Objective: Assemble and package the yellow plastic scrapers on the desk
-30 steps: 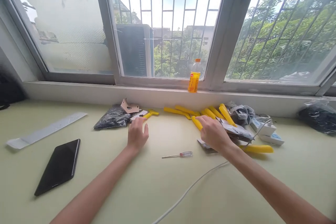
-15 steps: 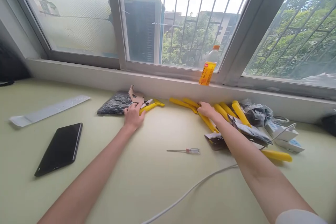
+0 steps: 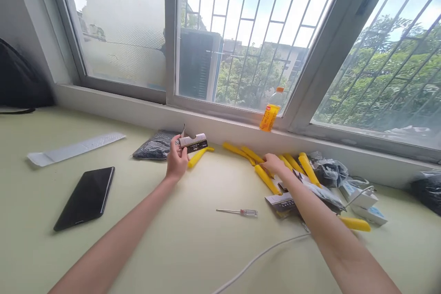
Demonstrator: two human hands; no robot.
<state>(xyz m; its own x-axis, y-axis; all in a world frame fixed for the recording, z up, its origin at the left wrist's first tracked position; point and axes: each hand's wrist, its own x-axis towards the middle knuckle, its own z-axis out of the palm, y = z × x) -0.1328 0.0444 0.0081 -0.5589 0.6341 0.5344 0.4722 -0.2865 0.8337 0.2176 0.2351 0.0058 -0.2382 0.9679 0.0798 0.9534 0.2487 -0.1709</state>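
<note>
My left hand (image 3: 177, 161) is closed on a folded printed card sleeve (image 3: 193, 143), black and white, raised just above the table. Under and beside the card lies a yellow tool (image 3: 197, 159) with a thick handle. Behind that hand rests a clear bag of black material (image 3: 156, 145). My right hand (image 3: 274, 164) reaches into a heap of yellow tools, its curled fingers on one of them; the fingertips are partly hidden. Yellow handles (image 3: 267, 180) lie around it, and another yellow tool (image 3: 237, 151) lies to its left.
A screwdriver (image 3: 237, 212) lies mid-table, and a white cable (image 3: 255, 257) curves in front. At left are a black tablet (image 3: 86, 197) and a white strip (image 3: 77, 148). Printed packets (image 3: 280, 203) and white boxes (image 3: 361, 200) crowd the right. An orange-capped bottle (image 3: 269, 115) stands on the windowsill.
My left hand has lifted the card sleeve and turned its printed side into view. My right hand stays at the yellow tools, with a handle shifted beside it. The camera has tilted up.
</note>
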